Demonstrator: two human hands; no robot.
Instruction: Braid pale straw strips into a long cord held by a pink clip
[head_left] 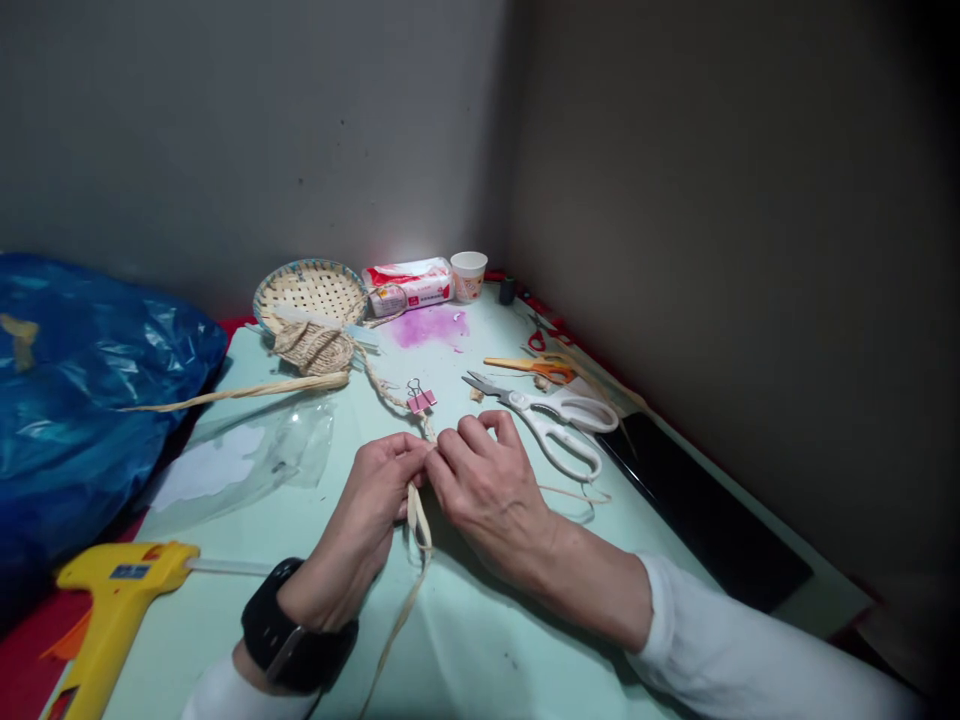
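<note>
– While L hand (376, 492) and R hand (487, 485) both pinch the braided cord (428, 425) mid-scene, grips narrow, what's nearby?
– Pink clip (421, 402) on it just beyond, white scissors (526, 402) right, glue gun (124, 578) near left, basket (315, 290) far left, tbh.

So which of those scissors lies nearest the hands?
The white-handled scissors, just beyond the right hand; the orange scissors and red scissors lie farther.
</note>
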